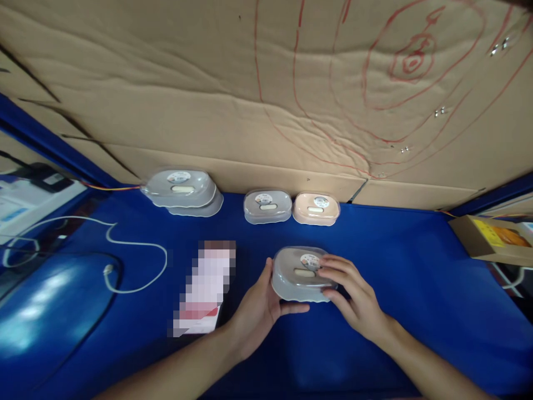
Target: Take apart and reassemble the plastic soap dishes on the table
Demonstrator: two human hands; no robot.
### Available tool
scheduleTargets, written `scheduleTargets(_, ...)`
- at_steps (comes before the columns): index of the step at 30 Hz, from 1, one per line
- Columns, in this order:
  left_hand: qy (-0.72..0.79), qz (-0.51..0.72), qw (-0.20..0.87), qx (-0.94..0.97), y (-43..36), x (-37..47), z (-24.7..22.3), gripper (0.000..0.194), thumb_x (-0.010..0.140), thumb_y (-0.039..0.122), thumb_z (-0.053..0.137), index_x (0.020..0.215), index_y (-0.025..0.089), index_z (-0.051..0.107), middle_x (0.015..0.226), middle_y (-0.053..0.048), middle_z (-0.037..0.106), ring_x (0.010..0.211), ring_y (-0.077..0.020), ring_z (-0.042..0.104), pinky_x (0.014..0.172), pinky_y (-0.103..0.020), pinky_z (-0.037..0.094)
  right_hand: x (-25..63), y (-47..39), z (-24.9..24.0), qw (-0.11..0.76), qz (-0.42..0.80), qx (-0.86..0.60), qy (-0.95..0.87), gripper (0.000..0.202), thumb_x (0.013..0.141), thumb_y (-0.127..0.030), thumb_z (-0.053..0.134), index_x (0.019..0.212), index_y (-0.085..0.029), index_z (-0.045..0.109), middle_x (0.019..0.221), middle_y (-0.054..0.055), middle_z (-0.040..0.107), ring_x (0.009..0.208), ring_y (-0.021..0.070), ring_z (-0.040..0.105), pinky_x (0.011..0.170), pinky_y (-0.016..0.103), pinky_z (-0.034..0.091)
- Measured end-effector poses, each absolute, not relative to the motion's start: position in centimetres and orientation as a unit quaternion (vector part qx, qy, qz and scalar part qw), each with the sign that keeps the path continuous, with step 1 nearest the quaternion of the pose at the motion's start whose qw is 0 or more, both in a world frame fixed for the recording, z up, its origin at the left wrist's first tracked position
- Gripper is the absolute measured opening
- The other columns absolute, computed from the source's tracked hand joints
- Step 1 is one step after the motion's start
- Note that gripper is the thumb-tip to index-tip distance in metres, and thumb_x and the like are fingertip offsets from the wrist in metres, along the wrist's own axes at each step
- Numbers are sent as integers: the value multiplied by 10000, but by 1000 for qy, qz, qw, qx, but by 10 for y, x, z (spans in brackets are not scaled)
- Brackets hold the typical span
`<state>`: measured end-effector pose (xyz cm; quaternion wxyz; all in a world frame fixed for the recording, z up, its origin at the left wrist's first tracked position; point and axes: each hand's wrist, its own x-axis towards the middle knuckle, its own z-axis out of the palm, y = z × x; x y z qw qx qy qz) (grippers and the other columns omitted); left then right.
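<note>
Clear glossy plastic lid on gray box (305, 275), smooth blue tabletop (400, 311), creased matt cardboard (187, 72)

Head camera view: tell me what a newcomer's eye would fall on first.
Probably the grey lidded box, just below centre, with the left hand at its side and the right hand over its lid. Next, the red rings and scrawl on the cardboard, upper right. The pink lidded box also stands out near the cardboard's foot.

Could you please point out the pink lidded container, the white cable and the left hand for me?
Pink lidded container (316, 210): head view, on the lid's pale oblong piece.
White cable (144, 244): head view, on its upper stretch.
Left hand (259, 304): head view, on the middle of the hand.
</note>
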<state>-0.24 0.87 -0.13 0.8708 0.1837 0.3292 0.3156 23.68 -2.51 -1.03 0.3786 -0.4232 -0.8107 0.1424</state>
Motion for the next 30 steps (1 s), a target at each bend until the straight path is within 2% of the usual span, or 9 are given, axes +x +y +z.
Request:
scheduleTargets(5,359,336,855,165,11,0,-3,539,1111,516,372,1594,283,428,1479,-139,657,1190,-315,711,901,-491,622,238,-27,-14,378,107,-431,-813,365,1058,-252,608,1422,-239,584,1339,126,672,1321,281,609,1089,474,558)
scheduleTargets(7,378,349,841,167,11,1,-2,522,1111,501,388,1585,287,426,1456,-138,667,1148,-296,720,866,-464,631,236,-29,-14,365,102,-429,-820,383,1036,-272,651,1414,-247,590,1316,119,670,1306,285,612,1084,475,556)
scheduleTargets(9,394,359,826,183,9,3,-1,495,1100,505,425,1530,267,483,1416,-133,684,1122,-282,717,831,-426,635,234,-30,-14,355,112,-431,-822,438,1007,-366,700,1415,-252,591,1301,124,645,1344,309,584,1098,492,553)
scheduleTargets(12,401,361,815,211,6,3,0,481,1073,528,491,1477,269,523,1380,-116,693,1113,-272,704,774,-372,632,230,-31,-14,340,145,-450,-813,631,966,-518,718,1500,-241,528,1474,172,512,1496,367,454,1146,525,530)
scheduleTargets(15,395,358,818,218,3,3,-1,504,1060,548,519,1485,279,516,1402,-108,683,1149,-260,687,807,-351,625,231,-30,-16,312,166,-454,-818,735,1000,-540,657,1624,-265,385,1665,178,337,1549,373,393,1178,530,502)
scheduleTargets(17,387,353,823,219,3,2,-1,517,1060,558,517,1497,282,514,1420,-106,676,1163,-255,683,850,-358,621,233,-28,-19,312,165,-444,-823,722,1033,-539,598,1657,-291,331,1679,160,351,1555,370,383,1204,563,465)
scheduleTargets(21,378,345,834,206,5,2,-3,523,1060,551,524,1514,292,514,1454,-102,654,1180,-264,684,902,-398,617,238,-23,-25,343,156,-456,-806,664,1058,-559,531,1648,-307,361,1666,144,397,1547,370,390,1211,598,441)
scheduleTargets(26,394,354,823,206,6,1,-3,497,1065,539,518,1485,277,545,1434,-103,665,1193,-268,674,889,-386,615,241,-19,-28,339,166,-444,-813,650,1042,-573,563,1620,-315,416,1623,129,469,1505,348,453,1194,569,471)
scheduleTargets(30,404,356,814,217,7,1,-4,488,1067,537,510,1480,279,544,1444,-100,659,1220,-283,665,893,-391,613,241,-19,-27,319,152,-438,-827,665,1037,-540,592,1628,-300,405,1644,135,439,1530,360,416,1198,583,464)
